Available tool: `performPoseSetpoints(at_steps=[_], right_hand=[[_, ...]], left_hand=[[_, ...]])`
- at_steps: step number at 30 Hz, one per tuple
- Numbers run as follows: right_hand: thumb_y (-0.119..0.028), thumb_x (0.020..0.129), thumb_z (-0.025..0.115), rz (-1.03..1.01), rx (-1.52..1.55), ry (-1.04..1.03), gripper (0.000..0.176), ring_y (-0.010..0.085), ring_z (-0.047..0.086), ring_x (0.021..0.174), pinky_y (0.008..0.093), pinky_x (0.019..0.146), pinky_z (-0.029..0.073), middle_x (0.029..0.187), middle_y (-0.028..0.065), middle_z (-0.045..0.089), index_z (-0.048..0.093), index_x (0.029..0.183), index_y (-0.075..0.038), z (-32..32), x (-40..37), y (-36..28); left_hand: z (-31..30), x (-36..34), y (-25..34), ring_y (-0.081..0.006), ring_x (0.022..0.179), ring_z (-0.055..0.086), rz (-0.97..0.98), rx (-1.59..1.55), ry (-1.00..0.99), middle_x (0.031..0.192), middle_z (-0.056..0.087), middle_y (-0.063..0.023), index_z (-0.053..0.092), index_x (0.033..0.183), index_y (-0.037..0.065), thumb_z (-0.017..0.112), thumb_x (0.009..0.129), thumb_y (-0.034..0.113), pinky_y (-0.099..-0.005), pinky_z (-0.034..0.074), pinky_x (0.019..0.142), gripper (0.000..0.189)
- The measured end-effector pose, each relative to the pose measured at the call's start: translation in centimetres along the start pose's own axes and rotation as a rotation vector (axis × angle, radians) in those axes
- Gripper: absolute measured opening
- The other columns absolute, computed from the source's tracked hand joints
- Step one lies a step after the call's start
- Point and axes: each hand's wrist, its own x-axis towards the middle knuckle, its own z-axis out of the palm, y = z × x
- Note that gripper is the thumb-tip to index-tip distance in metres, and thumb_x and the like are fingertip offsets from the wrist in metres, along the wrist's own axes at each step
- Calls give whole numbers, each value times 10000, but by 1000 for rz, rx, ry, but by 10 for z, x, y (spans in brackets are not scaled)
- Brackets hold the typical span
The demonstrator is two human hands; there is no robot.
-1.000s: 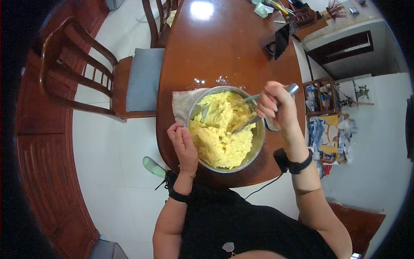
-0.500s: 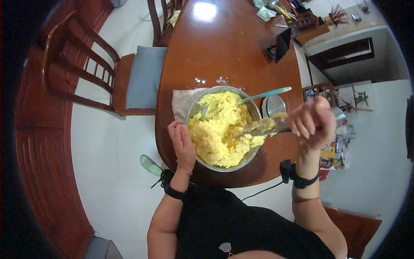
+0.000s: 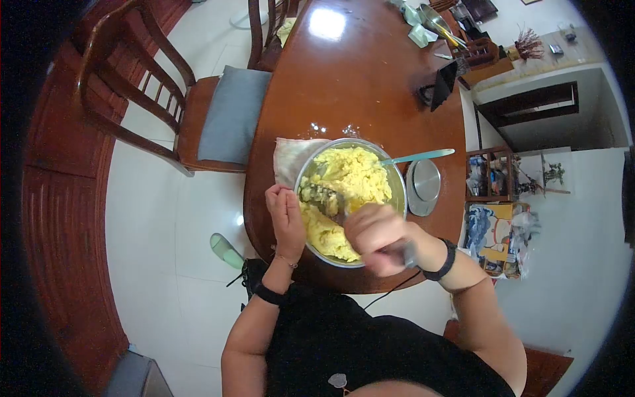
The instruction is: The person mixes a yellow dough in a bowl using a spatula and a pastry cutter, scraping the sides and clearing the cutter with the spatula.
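Observation:
A round metal bowl (image 3: 405, 192) holds a mass of crumbly yellow mash (image 3: 357, 173). My left hand (image 3: 286, 215) grips the bowl's left rim with fingers curled. My right hand (image 3: 378, 235), a little blurred, is wrapped round the handle of a metal utensil (image 3: 338, 205) above the bowl's lower right part. The utensil's mash-coated end is in the left half of the bowl, and its exact shape is hard to make out. A spatula with a light teal handle (image 3: 426, 155) leans over the bowl's upper right rim.
A folded cloth (image 3: 288, 159) lies at the bowl's upper left. A kitchen scale (image 3: 426, 182) sits right of the bowl on the brown table (image 3: 357, 86). Farther back is a dark tablet on a stand (image 3: 444, 86). A chair with a grey cushion (image 3: 231, 116) stands left.
My right hand has moved left and down from beyond the bowl's right side, bringing the utensil across into the mash. My left hand stays at the rim. The view has shifted slightly.

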Motion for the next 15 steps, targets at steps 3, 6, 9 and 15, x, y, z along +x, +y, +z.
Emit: performPoseSetpoints(at_steps=[3, 6, 9, 15], right_hand=[[-145, 677, 616, 6, -207, -207, 221, 282, 502, 490, 358, 467, 408, 539, 93, 476, 451, 553, -65, 21, -11, 26], [-161, 599, 652, 166, -265, -396, 192, 282, 531, 524, 359, 481, 412, 572, 87, 506, 481, 592, -73, 35, -10, 30], [-119, 591, 634, 198, -289, -279, 153, 271, 530, 517, 355, 473, 409, 558, 69, 505, 489, 593, -72, 38, -9, 28], [-59, 744, 540, 275, -319, 381, 178, 191, 458, 440, 326, 435, 377, 492, 47, 420, 450, 591, -45, 21, -17, 5]], left_hand=[[-1, 0, 1, -251, 916, 416, 53, 65, -22, 967, 424, -136, 463, 883, -39, 402, 922, 123, -319, 333, 855, 177], [-1, 1, -1, -249, 926, 410, 61, 79, -30, 979, 414, -141, 461, 889, -43, 409, 919, 120, -315, 330, 860, 173], [-2, -1, -2, -245, 948, 400, 72, 71, -14, 1004, 397, -147, 461, 904, -49, 424, 913, 114, -315, 327, 868, 167], [-2, -5, -3, -233, 975, 387, 64, 93, 5, 1031, 377, -138, 468, 936, -54, 444, 904, 103, -316, 321, 885, 162]])
